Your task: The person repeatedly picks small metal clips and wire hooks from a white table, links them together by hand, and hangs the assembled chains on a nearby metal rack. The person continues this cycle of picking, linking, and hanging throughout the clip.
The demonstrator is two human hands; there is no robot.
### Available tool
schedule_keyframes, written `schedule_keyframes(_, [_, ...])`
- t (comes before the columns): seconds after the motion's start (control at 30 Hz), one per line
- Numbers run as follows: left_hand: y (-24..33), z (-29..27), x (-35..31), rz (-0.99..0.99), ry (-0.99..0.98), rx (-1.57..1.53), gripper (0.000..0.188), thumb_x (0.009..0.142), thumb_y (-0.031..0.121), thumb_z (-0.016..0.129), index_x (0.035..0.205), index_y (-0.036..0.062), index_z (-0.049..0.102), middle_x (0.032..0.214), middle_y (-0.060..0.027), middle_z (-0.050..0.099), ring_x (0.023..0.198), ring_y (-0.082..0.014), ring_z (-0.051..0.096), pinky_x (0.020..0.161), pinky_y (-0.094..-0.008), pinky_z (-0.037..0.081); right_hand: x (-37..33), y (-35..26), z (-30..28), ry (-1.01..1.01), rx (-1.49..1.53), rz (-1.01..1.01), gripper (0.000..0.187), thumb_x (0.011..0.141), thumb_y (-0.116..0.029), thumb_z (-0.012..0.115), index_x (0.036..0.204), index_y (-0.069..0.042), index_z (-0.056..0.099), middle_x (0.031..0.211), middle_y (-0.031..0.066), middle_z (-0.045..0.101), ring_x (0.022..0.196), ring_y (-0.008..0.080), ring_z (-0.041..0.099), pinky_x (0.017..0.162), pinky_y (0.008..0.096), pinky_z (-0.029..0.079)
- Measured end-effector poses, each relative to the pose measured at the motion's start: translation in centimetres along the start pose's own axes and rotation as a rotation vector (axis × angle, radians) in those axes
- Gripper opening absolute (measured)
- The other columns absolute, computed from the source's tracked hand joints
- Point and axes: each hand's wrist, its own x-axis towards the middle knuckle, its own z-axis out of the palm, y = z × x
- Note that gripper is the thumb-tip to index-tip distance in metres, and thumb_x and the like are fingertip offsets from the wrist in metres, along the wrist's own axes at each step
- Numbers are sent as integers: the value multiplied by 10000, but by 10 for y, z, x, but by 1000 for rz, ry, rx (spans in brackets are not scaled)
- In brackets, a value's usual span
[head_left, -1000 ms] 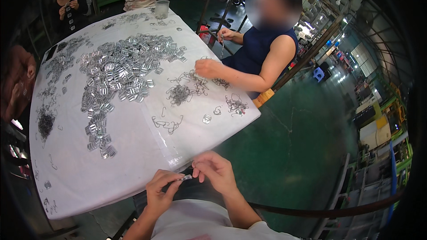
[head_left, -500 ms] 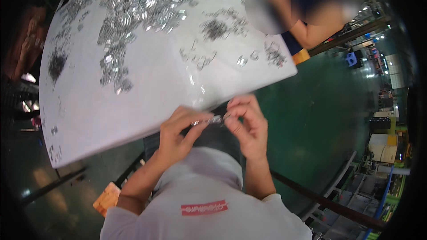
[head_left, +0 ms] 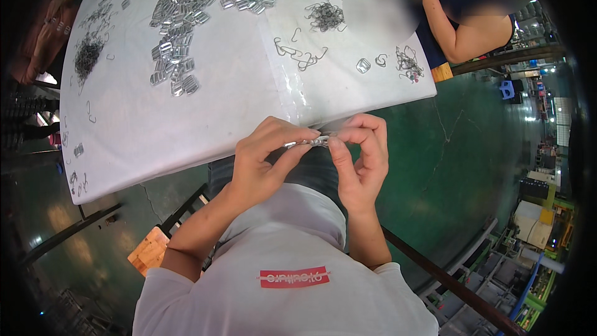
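Note:
In front of my body, just off the table's near edge, my left hand (head_left: 264,158) pinches a small silver metal buckle (head_left: 320,141) between thumb and forefinger. My right hand (head_left: 364,165) closes on the buckle's right end with thumb and fingertips, so both hands meet at it. Any thin wire piece in the right fingertips is too small and covered to make out. On the white-covered table (head_left: 217,124) ahead lies a large spread of similar slotted silver buckles (head_left: 177,50). Bent wire hooks (head_left: 301,56) are scattered to their right.
A dense pile of wire hooks (head_left: 326,17) lies farther back, another pile (head_left: 89,56) at the left. Two loose pieces sit near the right edge beside a small hook heap (head_left: 409,65). A co-worker's arm (head_left: 444,22) is at the far right. A wooden stool (head_left: 149,250) stands lower left.
My hands have come closer together at the buckle, the right fingertips now against its end. The whole view has shifted, so the table sits higher in it.

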Motion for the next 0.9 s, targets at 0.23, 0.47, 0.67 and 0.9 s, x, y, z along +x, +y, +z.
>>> schedule_keyframes(0.23, [-1, -1, -3, -84, -18, -116, 236, 784, -36, 663, 1004, 46, 694, 869, -66, 675, 775, -149, 581, 676, -260, 466, -5, 5, 6, 21, 123, -45, 90, 844, -89, 651, 864, -11, 611, 1009, 111, 502, 867, 194, 512, 760, 289, 436])
schedule_keyframes(0.47, [-4, 0, -7, -182, -57, -245, 238, 795, -25, 664, 1015, 58, 695, 896, -56, 675, 809, -140, 583, 721, -259, 466, -11, 9, 11, 29, 288, 38, 101, 874, -115, 621, 885, -16, 602, 1040, 109, 475, 927, 194, 488, 823, 298, 409])
schedule_keyframes(0.67, [-10, -10, -6, -1, -141, -124, 243, 800, -31, 660, 1035, 30, 675, 1008, -81, 647, 870, -183, 582, 763, -309, 462, -10, 6, 12, -19, 442, 198, 89, 875, -105, 604, 885, -18, 587, 1064, 89, 472, 960, 169, 473, 837, 279, 378])
schedule_keyframes(0.9, [-37, -59, 4, -70, 150, 307, 229, 800, 70, 672, 1027, 44, 672, 1021, -82, 674, 890, -188, 604, 800, -323, 471, -9, 7, 13, -49, 452, 240, 49, 856, -53, 596, 886, -21, 575, 1040, 84, 475, 956, 186, 477, 816, 276, 391])
